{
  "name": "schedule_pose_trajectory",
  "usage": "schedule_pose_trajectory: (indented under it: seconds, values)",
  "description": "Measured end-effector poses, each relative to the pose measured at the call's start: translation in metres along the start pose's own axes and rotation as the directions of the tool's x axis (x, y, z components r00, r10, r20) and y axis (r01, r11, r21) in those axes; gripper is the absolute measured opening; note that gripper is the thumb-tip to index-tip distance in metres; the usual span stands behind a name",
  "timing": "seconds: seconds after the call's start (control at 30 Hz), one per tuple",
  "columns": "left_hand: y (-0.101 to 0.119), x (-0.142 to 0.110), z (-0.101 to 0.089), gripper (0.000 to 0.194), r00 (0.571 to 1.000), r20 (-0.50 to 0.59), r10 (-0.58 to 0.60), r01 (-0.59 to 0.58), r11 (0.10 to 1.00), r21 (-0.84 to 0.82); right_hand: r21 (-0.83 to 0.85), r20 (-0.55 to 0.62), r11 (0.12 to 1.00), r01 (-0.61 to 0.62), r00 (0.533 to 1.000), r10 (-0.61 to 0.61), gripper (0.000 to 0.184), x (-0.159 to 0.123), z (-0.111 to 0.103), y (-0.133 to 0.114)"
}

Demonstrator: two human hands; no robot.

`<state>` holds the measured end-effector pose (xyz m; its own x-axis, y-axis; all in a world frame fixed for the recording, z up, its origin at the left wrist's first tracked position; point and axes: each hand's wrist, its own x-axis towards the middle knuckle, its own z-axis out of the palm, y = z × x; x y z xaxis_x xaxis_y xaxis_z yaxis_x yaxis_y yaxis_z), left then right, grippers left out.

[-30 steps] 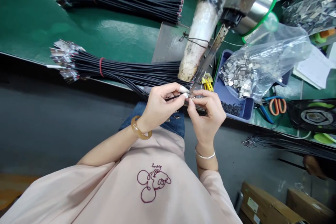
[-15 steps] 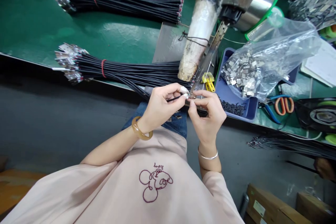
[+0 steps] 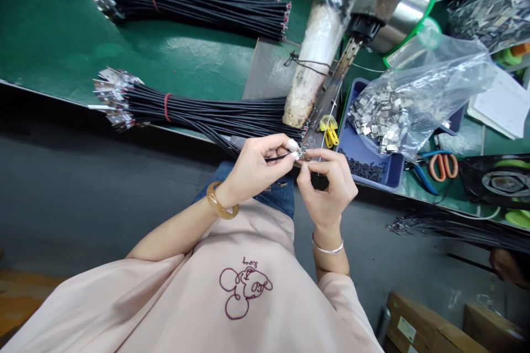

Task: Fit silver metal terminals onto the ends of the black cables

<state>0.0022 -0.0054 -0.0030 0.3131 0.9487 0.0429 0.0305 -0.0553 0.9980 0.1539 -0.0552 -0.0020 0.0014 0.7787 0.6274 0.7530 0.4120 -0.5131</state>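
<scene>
My left hand (image 3: 256, 168) pinches a thin black cable (image 3: 275, 159) close to its end, with white covers on the thumb and fingertip. Thumb and fingers of my right hand (image 3: 331, 179) are closed at that same end, around something too small to make out. Just above the fingertips is the tip of what looks like a soldering iron, its perforated metal shaft (image 3: 346, 60) slanting down from the top. A thin pale wire (image 3: 327, 131) hangs behind my right fingers. To the left lies a banded bundle of black cables (image 3: 215, 110) with metal connectors.
Another cable bundle (image 3: 207, 3) lies farther back. A white wrapped tube (image 3: 308, 55) slants beside the shaft. On the right are a blue tray (image 3: 393, 174), a bag of metal connectors (image 3: 383, 116), orange-handled pliers (image 3: 443, 167), a wire spool (image 3: 408, 16) and a yellow clip-like piece (image 3: 330, 135).
Both hands stay together at the cable end, with only slight finger movement. The pale wire has shifted a little to the right. The whole view sways slightly.
</scene>
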Motion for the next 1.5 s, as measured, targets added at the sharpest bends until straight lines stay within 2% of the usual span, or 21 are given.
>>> schedule_pose_trajectory:
  seconds: [0.1, 0.17, 0.23, 0.33, 0.4, 0.47, 0.53, 0.6, 0.67, 0.73, 0.8, 0.83, 0.9, 0.97, 1.07, 1.13, 1.17, 1.23, 1.33, 1.4, 1.5]
  values:
    - [0.002, 0.001, -0.008, 0.009, 0.993, 0.118, 0.009, -0.014, 0.999, 0.046, -0.03, -0.04, 0.999, 0.026, 0.999, -0.027, 0.015, -0.004, -0.002, -0.001]
    - [0.005, 0.003, -0.015, 0.017, 0.98, 0.199, 0.027, -0.049, 0.993, 0.105, -0.074, -0.073, 0.996, 0.056, 0.995, -0.062, 0.018, -0.009, -0.003, 0.0]
    - [0.008, 0.006, -0.02, 0.02, 0.966, 0.252, 0.059, -0.106, 0.978, 0.178, -0.135, -0.099, 0.986, 0.098, 0.989, -0.112, 0.021, -0.013, -0.004, 0.001]
    - [0.012, 0.009, -0.025, 0.014, 0.943, 0.293, 0.157, -0.239, 0.933, 0.27, -0.17, -0.132, 0.976, 0.133, 0.979, -0.156, 0.02, -0.018, -0.006, 0.002]
    - [0.013, 0.009, -0.024, 0.013, 0.912, 0.308, 0.269, -0.371, 0.862, 0.345, -0.134, -0.169, 0.987, 0.083, 0.98, -0.106, 0.018, -0.019, -0.009, 0.002]
    - [0.012, 0.006, -0.022, 0.015, 0.868, 0.326, 0.375, -0.49, 0.757, 0.432, -0.065, -0.183, 0.998, -0.023, 0.983, 0.011, 0.015, -0.018, -0.013, 0.0]
    - [0.01, 0.002, -0.019, 0.019, 0.832, 0.348, 0.431, -0.554, 0.657, 0.512, -0.021, -0.133, 0.992, -0.123, 0.984, 0.119, 0.011, -0.017, -0.014, -0.001]
    - [0.006, -0.002, -0.017, 0.022, 0.821, 0.351, 0.45, -0.57, 0.607, 0.555, -0.001, -0.031, 0.978, -0.206, 0.978, 0.206, 0.006, -0.015, -0.013, -0.001]
    - [0.004, -0.005, -0.017, 0.02, 0.832, 0.317, 0.455, -0.554, 0.643, 0.529, 0.06, 0.06, 0.955, -0.29, 0.956, 0.286, 0.005, -0.013, -0.009, 0.0]
    - [0.003, -0.006, -0.019, 0.014, 0.876, 0.273, 0.397, -0.48, 0.772, 0.416, 0.201, 0.164, 0.901, -0.384, 0.92, 0.356, 0.008, -0.011, -0.004, 0.003]
    - [0.003, -0.005, -0.021, 0.009, 0.932, 0.272, 0.241, -0.309, 0.919, 0.244, 0.321, 0.288, 0.832, -0.453, 0.883, 0.37, 0.012, -0.008, 0.001, 0.007]
    - [0.003, -0.004, -0.023, 0.007, 0.946, 0.285, 0.154, -0.205, 0.966, 0.16, 0.344, 0.339, 0.812, -0.471, 0.869, 0.36, 0.012, -0.007, 0.002, 0.009]
    - [0.003, -0.002, -0.024, 0.005, 0.951, 0.308, 0.026, -0.039, 0.999, 0.035, 0.306, 0.352, 0.839, -0.45, 0.872, 0.339, 0.011, -0.006, 0.002, 0.01]
    - [0.003, -0.001, -0.025, 0.004, 0.952, 0.304, -0.025, 0.037, 0.999, -0.035, 0.202, 0.232, 0.908, -0.369, 0.918, 0.321, 0.008, -0.008, 0.0, 0.008]
    - [0.002, 0.0, -0.022, 0.005, 0.957, 0.287, -0.049, 0.068, 0.996, -0.058, 0.087, -0.024, 0.958, -0.274, 0.961, 0.277, 0.003, -0.014, -0.01, 0.0]
    - [0.0, 0.0, -0.02, 0.006, 0.962, 0.27, -0.04, 0.045, 0.999, -0.009, 0.032, -0.101, 0.975, -0.222, 0.969, 0.224, 0.008, -0.017, -0.019, -0.006]
    - [-0.001, 0.0, -0.019, 0.006, 0.965, 0.261, -0.029, 0.022, 0.999, 0.027, -0.018, -0.083, 0.984, -0.178, 0.981, 0.176, 0.01, -0.018, -0.022, -0.008]
    - [-0.003, 0.0, -0.017, 0.007, 0.97, 0.245, -0.004, -0.02, 0.995, 0.097, -0.149, 0.074, 0.988, -0.046, 0.996, 0.057, 0.014, -0.016, -0.025, -0.012]
    - [-0.006, 0.0, -0.017, 0.008, 0.973, 0.229, 0.012, -0.048, 0.987, 0.153, -0.276, 0.336, 0.953, 0.129, 0.941, -0.031, 0.01, -0.007, -0.021, -0.013]
    - [-0.007, -0.001, -0.017, 0.007, 0.975, 0.222, 0.01, -0.049, 0.984, 0.171, -0.302, 0.383, 0.939, 0.166, 0.923, -0.04, 0.01, -0.002, -0.015, -0.01]
    - [-0.007, -0.001, -0.017, 0.007, 0.976, 0.217, 0.005, -0.04, 0.987, 0.156, -0.279, 0.342, 0.952, 0.127, 0.94, -0.025, 0.013, -0.001, -0.007, -0.004]
